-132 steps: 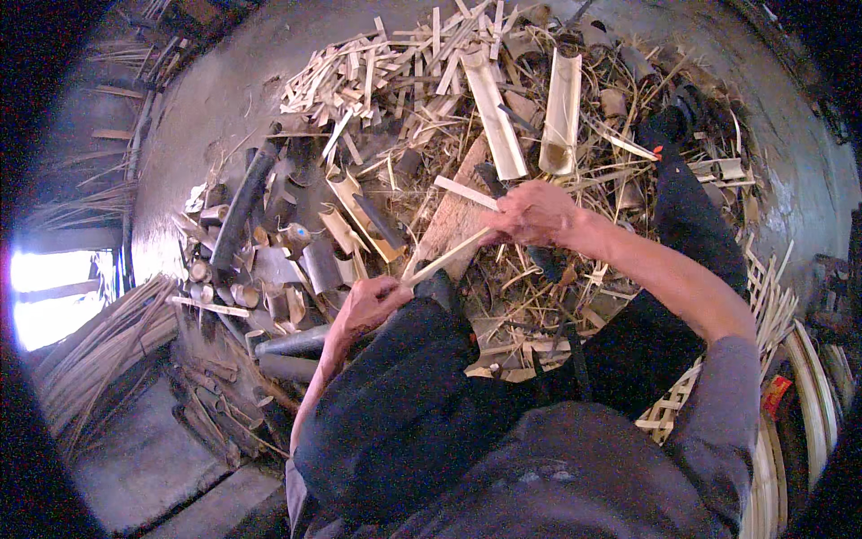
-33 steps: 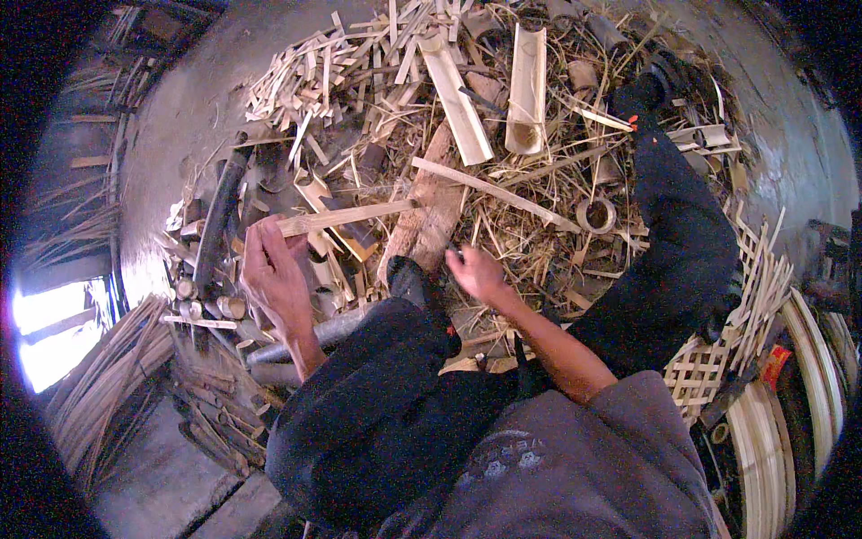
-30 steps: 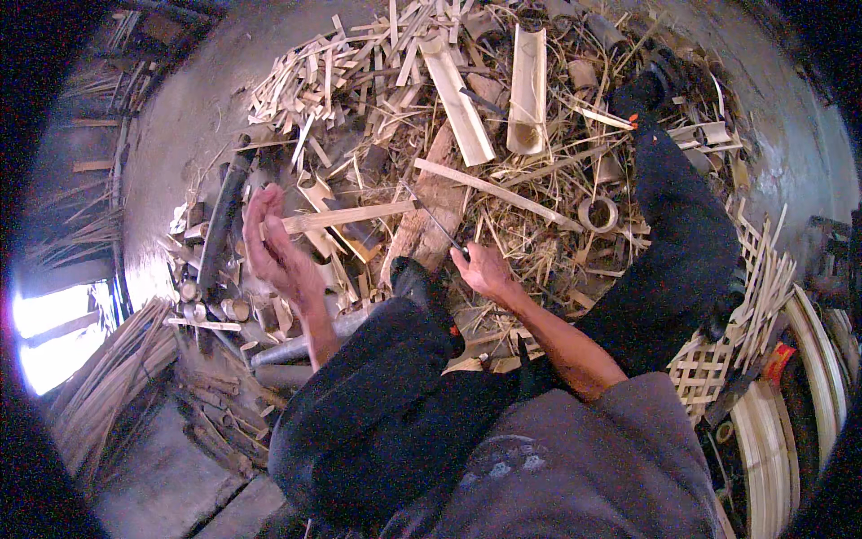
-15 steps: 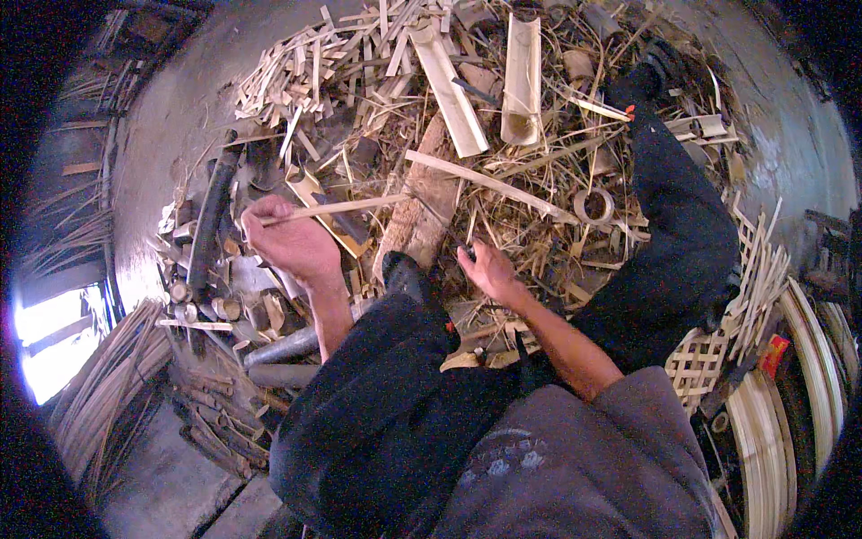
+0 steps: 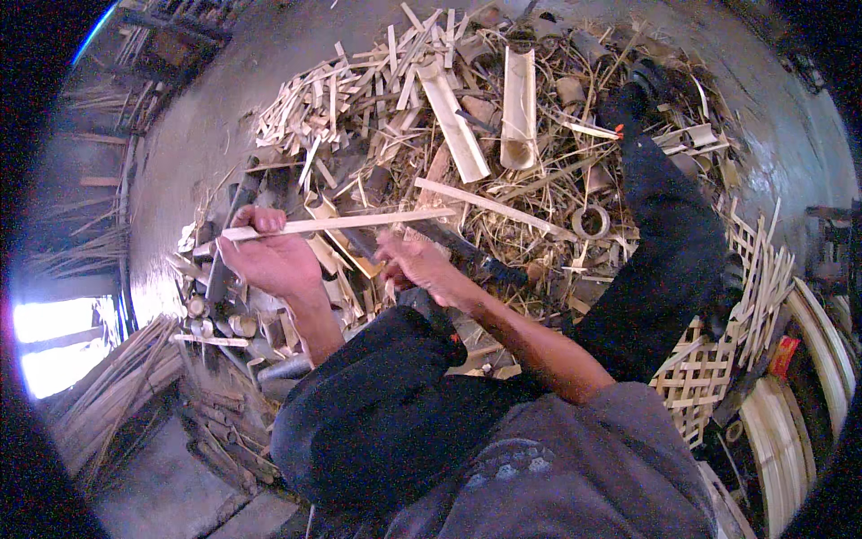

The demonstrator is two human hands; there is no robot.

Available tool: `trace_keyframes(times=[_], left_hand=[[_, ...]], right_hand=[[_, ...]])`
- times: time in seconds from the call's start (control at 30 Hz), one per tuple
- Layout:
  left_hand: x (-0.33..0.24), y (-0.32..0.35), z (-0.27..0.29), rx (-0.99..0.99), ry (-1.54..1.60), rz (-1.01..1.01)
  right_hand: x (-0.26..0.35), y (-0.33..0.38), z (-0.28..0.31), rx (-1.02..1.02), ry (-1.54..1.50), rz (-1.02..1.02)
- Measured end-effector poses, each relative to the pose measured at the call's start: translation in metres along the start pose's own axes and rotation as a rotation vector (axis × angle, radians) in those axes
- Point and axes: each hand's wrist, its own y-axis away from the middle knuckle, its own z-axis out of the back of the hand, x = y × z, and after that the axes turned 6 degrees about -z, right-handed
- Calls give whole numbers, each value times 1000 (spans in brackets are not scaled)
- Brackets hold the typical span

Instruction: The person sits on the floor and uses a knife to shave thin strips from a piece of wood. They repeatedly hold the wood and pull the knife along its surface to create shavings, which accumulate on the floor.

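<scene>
My left hand (image 5: 269, 256) is closed around one end of a flat, pale bamboo strip (image 5: 359, 221), which points to the right across the wooden block. My right hand (image 5: 426, 269) is just below the strip, apart from it, above my bent knee. Its fingers are loosely spread and slightly blurred, with nothing seen in them. Just beyond the right wrist lies a dark, long tool that looks like a knife (image 5: 462, 249), partly hidden by that hand. The wooden block (image 5: 437, 171) shows only in part. Another bamboo strip (image 5: 494, 207) rests across the shavings.
Two split bamboo halves (image 5: 453, 126) (image 5: 519, 112) lie ahead, beside a heap of short strips (image 5: 314, 99). Shavings cover the floor around a bamboo ring (image 5: 591, 221). Woven lattice (image 5: 696, 382) and bundled strips (image 5: 781, 449) are at the right; cut bamboo pieces (image 5: 215, 314) lie left.
My right hand has let go of the dark knife-like tool and moved left toward the strip. My left hand has shifted slightly, and the strip now lies more level.
</scene>
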Motion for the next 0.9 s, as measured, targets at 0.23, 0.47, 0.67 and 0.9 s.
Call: trace_keyframes(times=[0.23,0.47,0.67,0.9], left_hand=[[-13,-14,43,-275,-172,-87],[14,-3,13,-343,8,311],[31,19,25,-377,-287,192],[78,26,63,-261,-291,505]], right_hand=[[80,74,25,-350,367,966],[-10,29,77,-111,1120,344],[-81,27,63,-152,901,185],[-72,26,116,-270,1043,271]])
